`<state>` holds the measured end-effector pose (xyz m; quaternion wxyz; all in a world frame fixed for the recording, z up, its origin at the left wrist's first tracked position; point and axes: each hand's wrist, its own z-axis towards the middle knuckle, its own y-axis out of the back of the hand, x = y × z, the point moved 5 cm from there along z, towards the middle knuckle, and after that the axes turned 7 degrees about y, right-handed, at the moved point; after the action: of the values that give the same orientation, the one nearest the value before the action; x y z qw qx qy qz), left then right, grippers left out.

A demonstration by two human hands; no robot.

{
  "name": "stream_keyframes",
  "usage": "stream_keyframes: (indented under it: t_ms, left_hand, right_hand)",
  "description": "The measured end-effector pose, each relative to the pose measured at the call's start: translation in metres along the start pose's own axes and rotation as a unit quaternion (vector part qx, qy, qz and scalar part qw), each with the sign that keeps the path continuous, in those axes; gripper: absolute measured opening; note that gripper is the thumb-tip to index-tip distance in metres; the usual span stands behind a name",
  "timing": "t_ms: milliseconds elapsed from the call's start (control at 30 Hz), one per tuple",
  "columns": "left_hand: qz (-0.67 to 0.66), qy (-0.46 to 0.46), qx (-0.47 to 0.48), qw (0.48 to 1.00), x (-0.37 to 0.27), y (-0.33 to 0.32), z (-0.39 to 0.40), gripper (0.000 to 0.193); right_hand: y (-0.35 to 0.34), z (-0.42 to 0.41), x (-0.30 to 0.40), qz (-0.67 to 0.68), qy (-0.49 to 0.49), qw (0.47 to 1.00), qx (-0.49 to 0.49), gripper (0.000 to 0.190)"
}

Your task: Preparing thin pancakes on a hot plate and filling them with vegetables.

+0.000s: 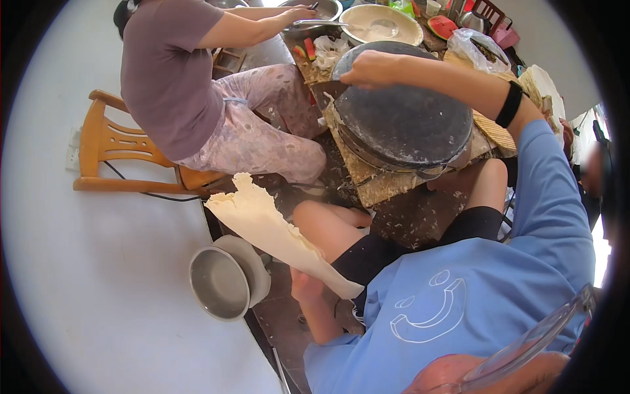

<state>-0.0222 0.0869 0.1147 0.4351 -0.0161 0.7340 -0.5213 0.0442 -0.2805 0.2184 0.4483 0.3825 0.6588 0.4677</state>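
My left hand (306, 285) grips a thin, pale sheet of cooked flatbread (268, 221) with a ragged upper edge. The sheet hangs tilted beside my bare knee, over the floor. Above the left rim of a large round black griddle (403, 120), my right hand (371, 69) is curled with its fingers drawn together. Whether something thin is pinched in it cannot be made out. Pale crumbs and dried batter cling around the griddle's rim. Behind the griddle stands a wide basin of cream-coloured batter (376, 27), with a metal ladle (320, 22) reaching over its left edge.
On the left a person (172, 74) sits on a wooden chair (130, 140), hands over a metal basin (327, 11). A metal bowl (220, 283) rests near the wall. Cut watermelon (442, 27), a plastic bag (477, 49) and stacked flatbread (541, 91) lie beyond the griddle.
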Motion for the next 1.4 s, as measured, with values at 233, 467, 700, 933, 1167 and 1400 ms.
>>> stream_keyframes:
  t_ms: [233, 467, 700, 933, 1167, 1400]
  left_hand:
    - [0.005, -0.004, 0.036, 0.999, -0.005, -0.007, 0.005, 0.059]
    - [0.004, -0.004, 0.039, 0.999, -0.003, -0.005, -0.003, 0.07]
    - [0.015, -0.023, 0.04, 0.999, -0.003, -0.004, -0.009, 0.071]
    - [0.023, -0.009, 0.025, 0.999, -0.003, -0.008, -0.005, 0.074]
    - [0.025, -0.002, 0.037, 0.999, -0.002, -0.015, 0.002, 0.077]
    - [0.039, 0.02, 0.098, 0.994, 0.009, -0.028, 0.006, 0.074]
  right_hand:
    - [-0.006, -0.002, -0.009, -0.023, 0.058, 0.998, -0.023, 0.023]
    - [-0.002, -0.012, -0.01, -0.048, 0.086, 0.995, 0.023, 0.024]
    - [0.003, -0.04, 0.061, -0.089, 0.214, 0.971, 0.066, 0.025]
    - [-0.004, -0.067, 0.063, -0.032, 0.152, 0.976, 0.154, 0.031]
    - [0.021, -0.116, 0.048, 0.069, 0.034, 0.996, 0.047, 0.033]
    - [0.034, -0.218, 0.086, 0.211, -0.132, 0.949, 0.192, 0.026]
